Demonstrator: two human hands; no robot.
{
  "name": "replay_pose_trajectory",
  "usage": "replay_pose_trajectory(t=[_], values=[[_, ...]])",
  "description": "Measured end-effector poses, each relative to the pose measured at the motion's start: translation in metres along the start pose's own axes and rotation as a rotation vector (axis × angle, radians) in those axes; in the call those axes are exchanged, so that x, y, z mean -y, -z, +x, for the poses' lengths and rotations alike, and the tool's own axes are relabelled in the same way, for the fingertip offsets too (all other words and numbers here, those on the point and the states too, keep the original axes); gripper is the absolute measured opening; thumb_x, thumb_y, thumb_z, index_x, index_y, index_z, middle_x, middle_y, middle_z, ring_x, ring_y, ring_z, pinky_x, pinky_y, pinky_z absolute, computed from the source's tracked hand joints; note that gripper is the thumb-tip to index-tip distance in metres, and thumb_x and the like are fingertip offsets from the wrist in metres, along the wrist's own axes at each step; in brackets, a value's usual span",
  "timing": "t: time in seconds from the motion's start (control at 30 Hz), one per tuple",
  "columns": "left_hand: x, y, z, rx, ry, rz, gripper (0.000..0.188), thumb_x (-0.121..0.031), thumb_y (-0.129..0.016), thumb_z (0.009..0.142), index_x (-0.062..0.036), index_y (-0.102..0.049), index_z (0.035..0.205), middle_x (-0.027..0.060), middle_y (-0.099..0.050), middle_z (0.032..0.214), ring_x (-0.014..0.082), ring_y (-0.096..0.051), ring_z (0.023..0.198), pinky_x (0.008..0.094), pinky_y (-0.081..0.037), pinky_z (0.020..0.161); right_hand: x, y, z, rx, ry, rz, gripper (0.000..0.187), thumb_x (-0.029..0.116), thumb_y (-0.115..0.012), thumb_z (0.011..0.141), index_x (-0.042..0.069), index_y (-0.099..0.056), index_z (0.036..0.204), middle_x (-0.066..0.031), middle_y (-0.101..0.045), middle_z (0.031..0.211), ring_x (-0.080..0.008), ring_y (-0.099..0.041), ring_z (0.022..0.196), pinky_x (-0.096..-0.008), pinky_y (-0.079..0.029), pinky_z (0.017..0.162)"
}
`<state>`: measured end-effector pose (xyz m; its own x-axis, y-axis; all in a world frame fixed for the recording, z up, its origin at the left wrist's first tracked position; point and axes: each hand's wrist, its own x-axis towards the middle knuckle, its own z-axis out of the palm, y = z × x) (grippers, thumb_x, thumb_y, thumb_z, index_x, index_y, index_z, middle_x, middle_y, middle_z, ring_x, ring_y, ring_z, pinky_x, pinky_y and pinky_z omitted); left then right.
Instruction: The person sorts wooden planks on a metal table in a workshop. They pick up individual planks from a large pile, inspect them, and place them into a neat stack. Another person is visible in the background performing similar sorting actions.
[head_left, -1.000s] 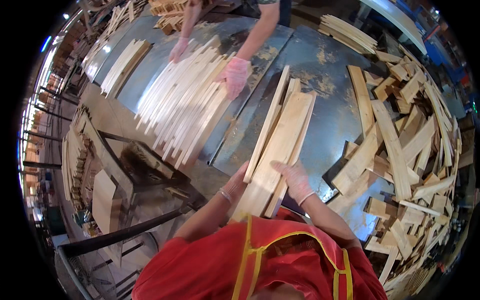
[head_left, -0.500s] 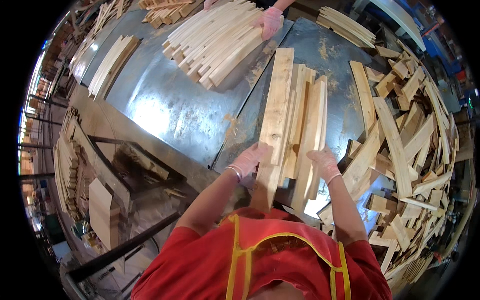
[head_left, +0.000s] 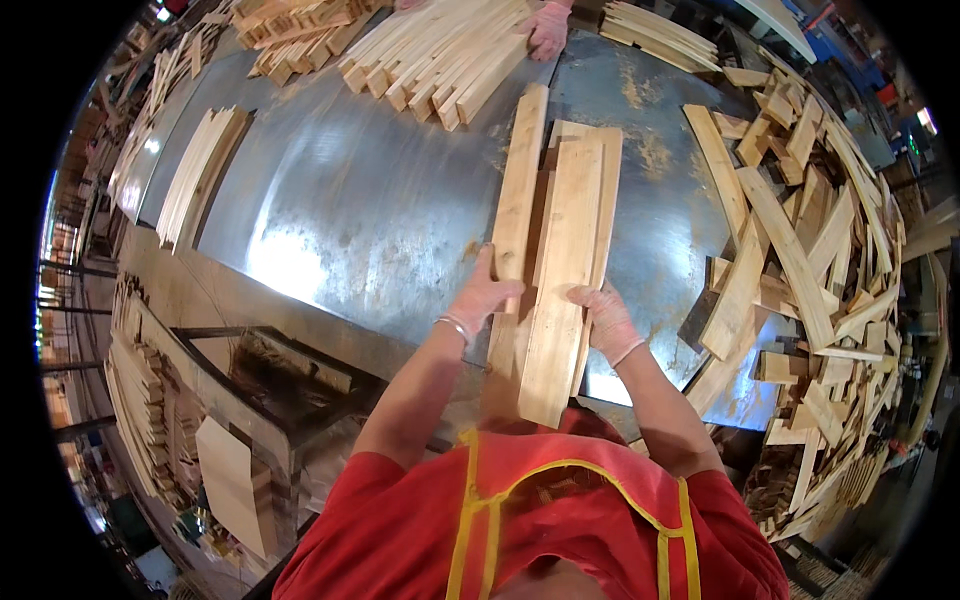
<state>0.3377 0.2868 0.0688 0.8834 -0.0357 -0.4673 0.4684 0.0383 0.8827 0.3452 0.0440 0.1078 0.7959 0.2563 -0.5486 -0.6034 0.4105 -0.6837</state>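
Note:
In front of my body, a bundle of pale wooden boards lies lengthwise over the near edge of the metal table (head_left: 345, 190). My left hand (head_left: 480, 297), in a thin pinkish glove, is closed round the left boards (head_left: 519, 190), with its thumb pointing up along the side. A dark gap separates them from the right boards (head_left: 567, 245), whose broad faces are turned up. Gloved as well, my right hand (head_left: 610, 322) grips these from their right side, thumb on top. Its fingers are partly hidden beneath the wood.
Across the table, a co-worker's gloved hand (head_left: 547, 30) touches a wide row of slats (head_left: 440, 50). Jumbled offcuts (head_left: 800, 240) cover the right side. A short stack of slats (head_left: 205, 175) lies on the left, with a dark metal frame (head_left: 290, 375) below it.
The right boards have tipped from their edges to show broad faces and come closer to the left ones. My right hand has moved left with them. The co-worker's slats appear farther up.

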Motion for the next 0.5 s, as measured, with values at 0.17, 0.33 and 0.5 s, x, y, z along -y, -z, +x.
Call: replay_pose_trajectory(t=[0.17, 0.33, 0.5], values=[[-0.019, 0.035, -0.064, 0.285, 0.097, -0.269, 0.097, -0.020, -0.077, 0.083, -0.0017, -0.030, 0.167, 0.0183, -0.056, 0.152, 0.0281, -0.061, 0.130, 0.0390, -0.050, 0.109, 0.040, -0.013, -0.016, -0.157, 0.044, -0.278, 0.050, 0.009, -0.079, 0.088, -0.005, -0.058, 0.131, -0.0147, -0.074, 0.110, -0.0270, -0.073, 0.099, -0.0379, -0.062, 0.083], [-0.052, -0.009, -0.092, 0.058, 0.104, 0.762, 0.118, -0.051, -0.082, 0.076, -0.0008, -0.025, 0.166, 0.0269, -0.056, 0.148, 0.0414, -0.060, 0.133, 0.0452, -0.049, 0.112, 0.000, -0.036, -0.018, 0.039, 0.084, -1.062, 0.093, 0.060, -0.066, 0.094, -0.014, -0.045, 0.147, -0.0382, -0.057, 0.142, -0.0412, -0.059, 0.135, -0.0416, -0.045, 0.114], [-0.073, -0.039, -0.071, -0.257, 0.228, 1.043, 0.125, -0.045, -0.085, 0.074, -0.0008, -0.015, 0.169, 0.0306, -0.060, 0.139, 0.0440, -0.067, 0.120, 0.0479, -0.057, 0.100, 0.089, 0.006, 0.023, 0.112, -0.014, -1.417, 0.075, 0.058, -0.053, 0.103, 0.010, -0.044, 0.159, -0.0229, -0.056, 0.153, -0.0399, -0.049, 0.145, -0.0388, -0.039, 0.121]])
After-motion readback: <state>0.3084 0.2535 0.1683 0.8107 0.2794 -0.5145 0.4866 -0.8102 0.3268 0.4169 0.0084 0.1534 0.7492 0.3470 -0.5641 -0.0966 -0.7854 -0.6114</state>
